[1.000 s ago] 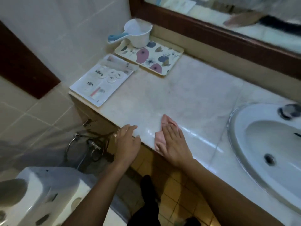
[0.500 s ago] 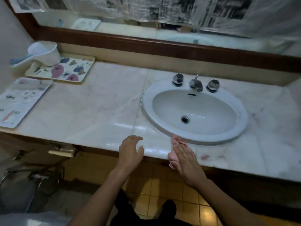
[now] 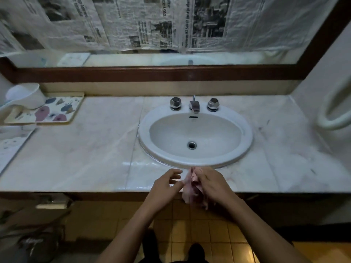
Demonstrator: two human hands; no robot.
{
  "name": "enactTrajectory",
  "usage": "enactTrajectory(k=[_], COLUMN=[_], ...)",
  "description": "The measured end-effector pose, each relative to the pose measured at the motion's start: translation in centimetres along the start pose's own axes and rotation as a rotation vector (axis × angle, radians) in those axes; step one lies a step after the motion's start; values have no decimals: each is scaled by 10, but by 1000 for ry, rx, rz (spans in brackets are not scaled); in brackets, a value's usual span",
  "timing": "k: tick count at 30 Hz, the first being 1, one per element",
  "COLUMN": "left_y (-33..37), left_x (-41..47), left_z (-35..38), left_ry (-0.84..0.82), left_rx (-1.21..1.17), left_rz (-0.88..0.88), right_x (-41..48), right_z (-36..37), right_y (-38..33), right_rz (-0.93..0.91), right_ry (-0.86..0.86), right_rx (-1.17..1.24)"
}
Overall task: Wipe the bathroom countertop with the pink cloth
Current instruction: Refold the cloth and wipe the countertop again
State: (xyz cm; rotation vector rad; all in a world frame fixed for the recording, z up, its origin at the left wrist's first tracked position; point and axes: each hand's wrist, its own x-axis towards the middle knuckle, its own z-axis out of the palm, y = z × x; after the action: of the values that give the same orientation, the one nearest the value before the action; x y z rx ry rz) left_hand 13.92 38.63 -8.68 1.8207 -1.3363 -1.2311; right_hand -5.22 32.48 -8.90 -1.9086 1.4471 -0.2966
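Note:
The pink cloth (image 3: 191, 188) hangs bunched at the front edge of the marble countertop (image 3: 91, 152), just in front of the sink. My right hand (image 3: 212, 184) grips the cloth from the right and covers part of it. My left hand (image 3: 166, 186) is just left of the cloth, fingers apart, its fingertips at the cloth's edge; whether they pinch it is unclear.
A white oval sink (image 3: 195, 137) with a tap (image 3: 194, 105) and two knobs sits mid-counter. At the left stand a patterned tray (image 3: 47, 112) with a white scoop (image 3: 22, 96) and a white sheet (image 3: 9, 147). A newspaper-covered mirror is behind. A white ring (image 3: 336, 111) hangs at right.
The view has swung right from the counter's left end to the sink. My right hand, flat on the cloth before, now bunches it at the edge, and my left hand has closed in.

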Motion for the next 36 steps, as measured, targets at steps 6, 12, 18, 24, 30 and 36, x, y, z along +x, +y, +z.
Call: enactTrajectory(k=[6,12,18,24,30,36], left_y=[52,86,105,119,126,144], left_x=[11,27,35,33,34,48], left_z=[-5,-36,-70,-98,-96,-18], left_ry=[8,78,217,150,-219,-49], left_rx=[81,205,264,196,618,376], left_rz=[226,396,404,325,196,382], right_x=[0,-2,-8,6,22,26], right_z=[-63,-131,-173,-197,-192,-178], right_y=[-53,-71,-62,-39,-53,-85], right_rz=[-60,-33,-18,-47,-204,-297], right_ry=[124,172,-114,-8,104,66], right_rx=[6,141,14,-215,72,96])
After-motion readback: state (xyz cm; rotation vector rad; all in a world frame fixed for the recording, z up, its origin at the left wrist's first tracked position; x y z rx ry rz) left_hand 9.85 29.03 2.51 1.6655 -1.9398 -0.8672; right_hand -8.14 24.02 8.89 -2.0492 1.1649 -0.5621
